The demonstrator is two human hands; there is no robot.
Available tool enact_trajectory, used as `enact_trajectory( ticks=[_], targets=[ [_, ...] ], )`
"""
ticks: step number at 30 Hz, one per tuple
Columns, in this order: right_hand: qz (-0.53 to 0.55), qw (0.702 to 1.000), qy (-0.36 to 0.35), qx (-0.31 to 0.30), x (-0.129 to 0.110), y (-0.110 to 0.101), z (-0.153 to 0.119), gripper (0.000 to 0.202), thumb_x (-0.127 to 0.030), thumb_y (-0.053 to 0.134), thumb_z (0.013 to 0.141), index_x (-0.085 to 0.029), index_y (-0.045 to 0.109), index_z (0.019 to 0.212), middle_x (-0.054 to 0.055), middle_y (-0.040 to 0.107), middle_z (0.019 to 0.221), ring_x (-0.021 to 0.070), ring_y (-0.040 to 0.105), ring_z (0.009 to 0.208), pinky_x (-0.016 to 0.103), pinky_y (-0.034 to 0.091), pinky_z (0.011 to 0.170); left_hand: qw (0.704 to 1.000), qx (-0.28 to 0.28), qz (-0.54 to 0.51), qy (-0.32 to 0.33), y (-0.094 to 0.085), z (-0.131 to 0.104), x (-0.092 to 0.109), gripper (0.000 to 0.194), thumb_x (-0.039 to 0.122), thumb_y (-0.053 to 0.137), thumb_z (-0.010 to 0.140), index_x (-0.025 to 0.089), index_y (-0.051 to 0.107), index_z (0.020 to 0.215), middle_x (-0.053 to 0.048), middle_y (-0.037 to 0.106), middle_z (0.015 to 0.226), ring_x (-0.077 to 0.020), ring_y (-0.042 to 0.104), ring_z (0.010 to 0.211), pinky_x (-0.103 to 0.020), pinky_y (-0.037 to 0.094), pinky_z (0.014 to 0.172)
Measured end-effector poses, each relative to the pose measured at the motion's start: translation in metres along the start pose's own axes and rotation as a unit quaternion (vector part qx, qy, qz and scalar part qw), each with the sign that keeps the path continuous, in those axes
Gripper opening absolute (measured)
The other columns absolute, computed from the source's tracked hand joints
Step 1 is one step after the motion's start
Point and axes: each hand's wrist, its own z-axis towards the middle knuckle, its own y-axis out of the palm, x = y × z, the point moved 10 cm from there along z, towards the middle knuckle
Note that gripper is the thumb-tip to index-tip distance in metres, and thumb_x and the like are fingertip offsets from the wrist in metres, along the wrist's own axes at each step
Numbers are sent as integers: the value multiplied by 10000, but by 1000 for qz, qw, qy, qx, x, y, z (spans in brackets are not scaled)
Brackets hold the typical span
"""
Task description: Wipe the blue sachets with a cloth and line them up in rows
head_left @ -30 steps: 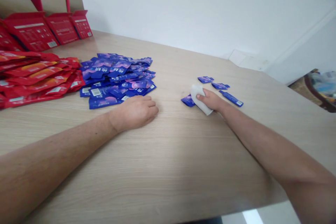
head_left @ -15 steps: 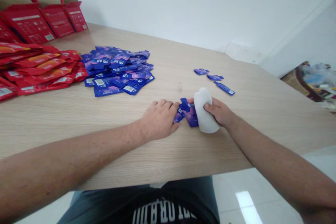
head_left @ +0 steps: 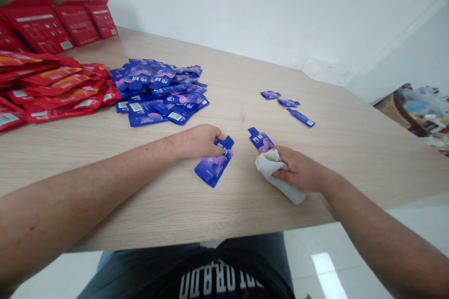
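Note:
Between the thumb and fingers of my left hand (head_left: 206,141) is a blue pouch (head_left: 213,168), its spout end pointing up and to the right. My right hand (head_left: 296,168) is closed on a folded white cloth (head_left: 280,180). Another blue pouch (head_left: 260,139) lies on the table, its lower end hidden under the cloth and my right fingers. The two pouches are apart, with bare wood between them.
A pile of blue pouches (head_left: 161,93) lies left of centre, beside a heap of red pouches (head_left: 59,86). Red boxes (head_left: 79,23) stand behind at the left. Farther right on the wooden table (head_left: 351,149) are three blue pouches (head_left: 289,103).
My left hand has moved left and now grips a pouch by its upper part. My right hand and the cloth have shifted down and right, uncovering the spout end of the other pouch.

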Motion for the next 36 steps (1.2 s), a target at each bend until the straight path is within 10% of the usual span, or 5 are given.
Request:
enact_trajectory(
  ticks=[8,15,19,25,36],
  targets=[
    [88,972,181,120,98,-44,-25,496,-565,608,873,-180,628,1186,99,717,1026,276,670,865,389,531,767,979,108,-159,-68,-14,2,-27,95,286,633,788,196,653,766,15,654,588,-112,576,517,-222,381,490],
    [413,900,126,64,25,4,13,640,-613,707,828,-198,564,1295,64,702,980,205,649,801,305,531,670,809,153,-563,-73,12,6,-26,98,149,639,810,171,547,835,-44,718,742,-139,700,631,-235,572,557],
    [489,863,119,42,6,24,47,662,-618,782,756,-183,586,1216,42,697,894,169,646,692,262,516,577,781,97,-615,-42,17,4,-13,136,116,652,797,139,600,920,-89,752,871,-147,731,687,-233,607,599],
    [447,889,97,-22,20,18,69,607,-591,810,733,-159,620,1115,54,717,871,171,670,669,245,523,542,811,11,-582,-57,25,-2,-9,238,137,701,764,155,613,984,-69,749,860,-142,718,686,-240,602,601],
    [188,969,-15,-157,-13,3,87,361,-417,681,876,-209,668,1171,34,732,1014,206,689,877,300,538,720,987,-6,-155,-28,21,-5,1,161,336,581,851,204,672,866,45,630,574,-116,616,464,-202,426,432]
  ],
)
